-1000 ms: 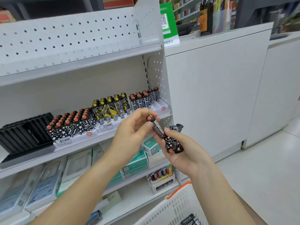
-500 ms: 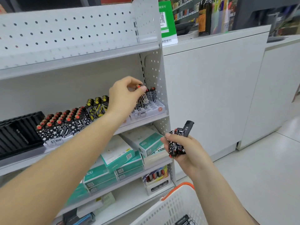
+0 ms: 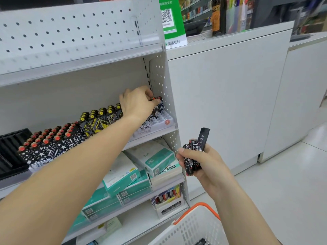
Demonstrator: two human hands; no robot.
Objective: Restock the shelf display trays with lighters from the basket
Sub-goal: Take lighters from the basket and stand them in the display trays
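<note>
Basket (image 3: 192,227) cut off by bottom edge; counter items (image 3: 230,15) blurred.

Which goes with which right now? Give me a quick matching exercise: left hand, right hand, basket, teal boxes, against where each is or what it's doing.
Things:
1. left hand
2. right hand
3. basket
4. teal boxes

Places or states:
A. on the shelf below the lighter trays
B. at the bottom of the view, orange-rimmed
C. grips a bundle of lighters, away from the shelf
D. at the rightmost tray, fingers on a red-topped lighter

Pairs: 1-D, 2-C, 3-B, 4-A
</note>
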